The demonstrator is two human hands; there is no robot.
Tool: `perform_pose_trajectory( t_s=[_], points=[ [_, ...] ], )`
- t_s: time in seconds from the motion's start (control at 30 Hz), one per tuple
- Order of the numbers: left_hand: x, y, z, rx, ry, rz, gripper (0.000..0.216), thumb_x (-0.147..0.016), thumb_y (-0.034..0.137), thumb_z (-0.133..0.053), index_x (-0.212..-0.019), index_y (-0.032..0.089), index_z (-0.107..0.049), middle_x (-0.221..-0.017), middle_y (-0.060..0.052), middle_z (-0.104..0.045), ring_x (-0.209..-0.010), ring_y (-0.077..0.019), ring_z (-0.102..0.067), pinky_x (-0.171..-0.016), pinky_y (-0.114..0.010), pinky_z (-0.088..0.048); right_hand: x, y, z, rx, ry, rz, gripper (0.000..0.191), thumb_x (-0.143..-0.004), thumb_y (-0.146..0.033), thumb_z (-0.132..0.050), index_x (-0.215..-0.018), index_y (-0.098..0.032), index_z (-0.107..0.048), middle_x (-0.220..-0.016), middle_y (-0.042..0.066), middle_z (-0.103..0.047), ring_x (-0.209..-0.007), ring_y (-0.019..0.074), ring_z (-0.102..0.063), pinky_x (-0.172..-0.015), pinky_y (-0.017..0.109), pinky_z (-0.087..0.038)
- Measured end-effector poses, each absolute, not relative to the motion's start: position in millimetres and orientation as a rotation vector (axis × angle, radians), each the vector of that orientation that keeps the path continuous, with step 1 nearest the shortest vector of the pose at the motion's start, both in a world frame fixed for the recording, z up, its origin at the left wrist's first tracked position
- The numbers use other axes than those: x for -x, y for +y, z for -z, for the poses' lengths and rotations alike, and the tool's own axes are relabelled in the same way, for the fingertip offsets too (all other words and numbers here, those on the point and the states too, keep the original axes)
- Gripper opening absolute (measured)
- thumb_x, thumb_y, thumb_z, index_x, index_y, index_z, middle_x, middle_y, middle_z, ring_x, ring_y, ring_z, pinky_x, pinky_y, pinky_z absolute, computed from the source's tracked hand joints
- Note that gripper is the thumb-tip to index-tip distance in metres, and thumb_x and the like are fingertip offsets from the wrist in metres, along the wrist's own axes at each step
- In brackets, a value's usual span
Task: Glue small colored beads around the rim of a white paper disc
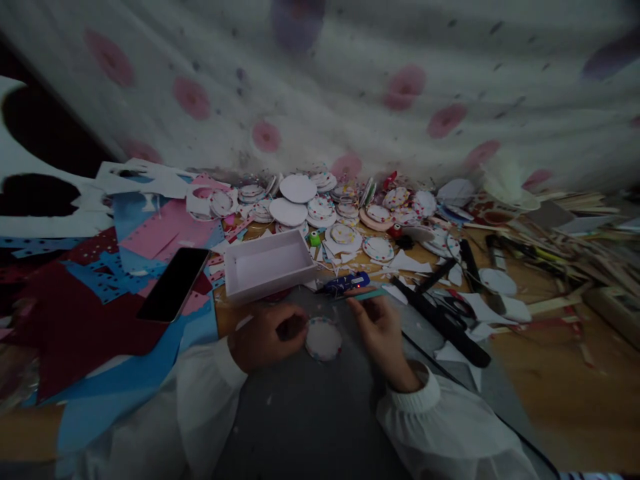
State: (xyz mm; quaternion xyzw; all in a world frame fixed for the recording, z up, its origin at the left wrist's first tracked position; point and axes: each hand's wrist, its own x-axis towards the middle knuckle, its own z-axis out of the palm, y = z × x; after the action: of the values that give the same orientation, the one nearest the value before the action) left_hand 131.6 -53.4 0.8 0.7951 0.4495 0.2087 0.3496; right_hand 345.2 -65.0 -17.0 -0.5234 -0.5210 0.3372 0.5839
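A round white disc (323, 339) with a dotted, coloured rim is held near its left edge by my left hand (270, 333), thumb and fingers pinched together. The disc is just over the grey mat (300, 413); whether it touches the mat I cannot tell. To its right, my right hand (379, 330) grips a slim teal tool (371, 294) between thumb and fingers. Its thin tip points left, and its exact kind is unclear. Just beyond the tool lies a blue device (345, 283) with a small red light.
A white open box (270, 267) stands behind my left hand. At left, a phone (174, 285) lies on coloured sheets. Several dotted discs (323, 210) are piled along the curtain (325, 87). A long black bar (443, 323), scissors (457, 307) and wood strips (565, 253) lie at right.
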Motion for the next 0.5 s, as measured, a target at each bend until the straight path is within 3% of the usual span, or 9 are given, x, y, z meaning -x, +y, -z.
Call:
perform_pose_trajectory(
  t_s=[0.23, 0.5],
  points=[
    [-133.6, -48.5, 1.1, -1.837, 1.175, -0.475, 0.020, -0.082, 0.035, -0.058, -0.092, 0.018, -0.060, -0.076, 0.001, -0.062, -0.067, -0.0132, -0.057, -0.059, -0.023, -0.045, -347.1, -65.4, 18.2, 1.240, -1.281, -0.717, 0.012, -0.083, -0.033, -0.063, -0.084, -0.021, -0.064, -0.078, 0.003, -0.067, -0.072, 0.0176, -0.062, -0.066, 0.030, -0.048],
    [-134.5, -47.2, 1.1, -1.740, 1.168, -0.545, 0.014, -0.081, 0.031, -0.059, -0.081, 0.017, -0.056, -0.069, 0.003, -0.053, -0.063, -0.0111, -0.051, -0.057, -0.021, -0.040, -346.1, -67.8, 22.7, 1.267, -1.360, -0.731, 0.009, -0.084, -0.029, -0.061, -0.086, -0.021, -0.063, -0.080, 0.005, -0.067, -0.075, 0.0185, -0.063, -0.067, 0.031, -0.049]
  ],
)
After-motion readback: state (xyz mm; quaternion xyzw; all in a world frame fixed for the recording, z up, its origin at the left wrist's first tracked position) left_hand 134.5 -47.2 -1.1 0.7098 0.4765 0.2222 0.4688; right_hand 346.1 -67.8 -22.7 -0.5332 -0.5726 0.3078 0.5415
